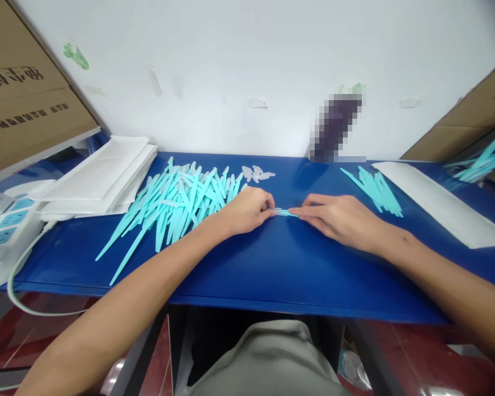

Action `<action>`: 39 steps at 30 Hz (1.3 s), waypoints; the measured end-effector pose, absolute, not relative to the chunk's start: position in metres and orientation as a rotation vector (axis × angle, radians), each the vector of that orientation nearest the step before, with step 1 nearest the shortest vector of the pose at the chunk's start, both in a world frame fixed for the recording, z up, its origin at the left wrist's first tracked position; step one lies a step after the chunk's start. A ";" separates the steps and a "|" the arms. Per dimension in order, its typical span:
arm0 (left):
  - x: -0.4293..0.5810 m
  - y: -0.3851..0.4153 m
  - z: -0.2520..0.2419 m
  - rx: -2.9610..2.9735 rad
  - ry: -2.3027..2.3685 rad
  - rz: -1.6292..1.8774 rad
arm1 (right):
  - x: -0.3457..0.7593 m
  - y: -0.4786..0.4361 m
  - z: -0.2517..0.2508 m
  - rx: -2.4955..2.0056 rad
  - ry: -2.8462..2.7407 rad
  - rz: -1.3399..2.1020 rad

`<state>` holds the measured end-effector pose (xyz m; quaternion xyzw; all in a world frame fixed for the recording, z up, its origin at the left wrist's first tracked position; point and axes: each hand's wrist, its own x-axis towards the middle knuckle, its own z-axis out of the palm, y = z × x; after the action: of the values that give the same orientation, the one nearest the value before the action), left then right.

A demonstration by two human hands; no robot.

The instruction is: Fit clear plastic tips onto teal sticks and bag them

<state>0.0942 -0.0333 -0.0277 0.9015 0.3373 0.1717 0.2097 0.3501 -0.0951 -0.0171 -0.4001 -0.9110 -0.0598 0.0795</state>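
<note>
My left hand (pixel 247 209) and my right hand (pixel 340 219) meet at the middle of the blue table (pixel 272 264). Between their fingertips lies a thin turquoise plastic stick (pixel 286 213), and both hands are closed in a pinch on its ends. A clear cap seems to sit on the stick's left end, by my left fingers. A big heap of turquoise sticks (pixel 173 203) lies just left of my left hand. Several small clear caps (pixel 256 174) lie behind it. A smaller bundle of sticks (pixel 373 190) lies behind my right hand.
Stacked white pouches (pixel 103 176) rest at the left, a white strip (pixel 437 203) at the right. Cardboard boxes (pixel 20 82) stand at both sides; the right one (pixel 470 121) holds more sticks. A white device with a cable (pixel 0 225) sits far left.
</note>
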 end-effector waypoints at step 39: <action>0.112 -0.051 -0.022 1.863 0.590 0.950 | 0.305 -0.106 -0.014 -1.125 -1.757 0.993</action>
<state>0.1115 -0.0510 -0.0215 0.7588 0.2405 0.3870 0.4654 0.3050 -0.1058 -0.0138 -0.4455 -0.6957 0.3930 0.4038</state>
